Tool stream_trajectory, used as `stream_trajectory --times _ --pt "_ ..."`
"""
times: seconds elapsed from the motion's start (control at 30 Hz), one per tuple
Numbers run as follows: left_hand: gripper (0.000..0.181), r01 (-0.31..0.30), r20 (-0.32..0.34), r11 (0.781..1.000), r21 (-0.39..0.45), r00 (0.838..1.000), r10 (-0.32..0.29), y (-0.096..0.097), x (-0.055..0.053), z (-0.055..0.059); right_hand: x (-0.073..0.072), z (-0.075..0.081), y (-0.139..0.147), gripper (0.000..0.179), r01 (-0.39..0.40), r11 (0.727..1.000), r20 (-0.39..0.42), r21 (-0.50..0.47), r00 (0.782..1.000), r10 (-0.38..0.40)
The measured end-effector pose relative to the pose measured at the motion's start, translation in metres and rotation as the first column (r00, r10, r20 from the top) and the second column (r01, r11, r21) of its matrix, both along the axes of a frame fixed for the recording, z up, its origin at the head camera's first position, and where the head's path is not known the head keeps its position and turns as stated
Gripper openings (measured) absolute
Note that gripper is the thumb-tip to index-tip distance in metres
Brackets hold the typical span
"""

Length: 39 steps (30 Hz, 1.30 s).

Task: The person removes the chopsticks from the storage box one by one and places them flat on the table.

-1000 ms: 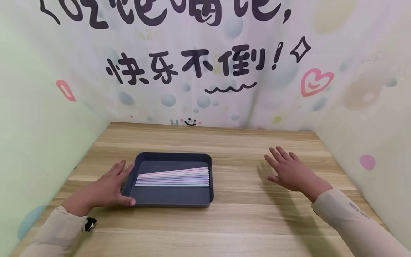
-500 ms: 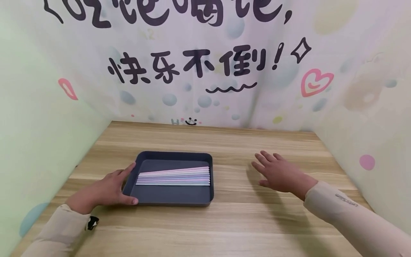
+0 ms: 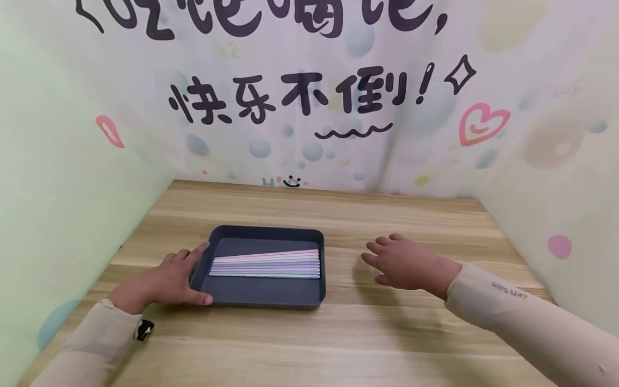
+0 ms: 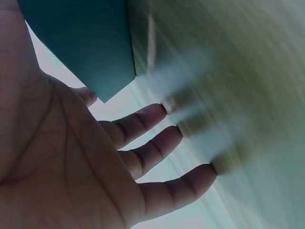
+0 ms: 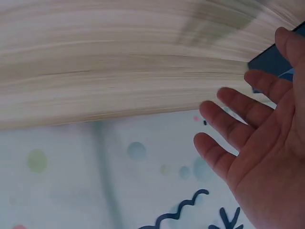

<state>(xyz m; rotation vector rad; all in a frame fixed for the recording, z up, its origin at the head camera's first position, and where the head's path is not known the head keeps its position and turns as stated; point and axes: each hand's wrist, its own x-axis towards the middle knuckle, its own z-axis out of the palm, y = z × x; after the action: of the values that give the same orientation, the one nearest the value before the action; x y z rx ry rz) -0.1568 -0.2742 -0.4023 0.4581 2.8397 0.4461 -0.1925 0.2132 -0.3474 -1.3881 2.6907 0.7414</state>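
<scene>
A dark blue-grey rectangular tray [image 3: 266, 294] lies on the table, left of the middle in the head view. Several thin pastel sticks that look like chopsticks [image 3: 266, 264] lie side by side in it, slightly fanned towards the right. My left hand [image 3: 164, 279] is spread at the tray's left end, thumb by the near corner and index finger by the left rim. In the left wrist view its other fingers [image 4: 157, 145] are loosely extended beside the tray wall [image 4: 90, 43]. Palm down, my right hand [image 3: 403, 262] hovers right of the tray with relaxed fingers, holding nothing.
The wood-grain table [image 3: 338, 344] ends at a printed cloth backdrop [image 3: 309, 156] with dark lettering. Pale walls close in the left [image 3: 58, 188] and right [image 3: 580, 188] sides.
My right hand has moved left towards the tray. The left hand has stayed by the tray's left end, its thumb and index finger slightly closer to the rim. The view has shifted slightly.
</scene>
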Motion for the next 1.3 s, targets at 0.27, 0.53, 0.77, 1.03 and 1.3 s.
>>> stream_trajectory --times 0.27,0.53,0.77,1.03,1.3 --pt "0.128 0.01 0.004 1.0 0.008 1.0 -0.01 -0.001 -0.001 0.0 -0.005 0.011 -0.025 0.036 -0.09 0.996 0.059 -0.003 0.994 0.09" --pt "0.128 0.01 0.013 1.0 0.019 1.0 -0.01 -0.003 0.0 -0.002 -0.016 0.025 -0.051 0.032 -0.182 0.983 0.068 -0.024 0.981 0.183" --pt "0.127 0.015 0.006 1.0 0.021 1.0 -0.015 -0.003 0.0 -0.001 -0.024 0.033 -0.077 0.028 -0.224 0.974 0.059 -0.019 0.973 0.224" --pt "0.128 0.011 0.016 1.0 0.02 1.0 -0.011 -0.002 -0.001 0.001 -0.035 0.029 -0.101 0.024 -0.249 0.968 0.032 0.011 0.968 0.248" --pt "0.128 0.011 0.024 1.0 0.024 1.0 -0.012 -0.003 -0.001 0.0 -0.051 0.021 -0.121 0.02 -0.175 0.985 0.119 -0.003 0.978 0.174"
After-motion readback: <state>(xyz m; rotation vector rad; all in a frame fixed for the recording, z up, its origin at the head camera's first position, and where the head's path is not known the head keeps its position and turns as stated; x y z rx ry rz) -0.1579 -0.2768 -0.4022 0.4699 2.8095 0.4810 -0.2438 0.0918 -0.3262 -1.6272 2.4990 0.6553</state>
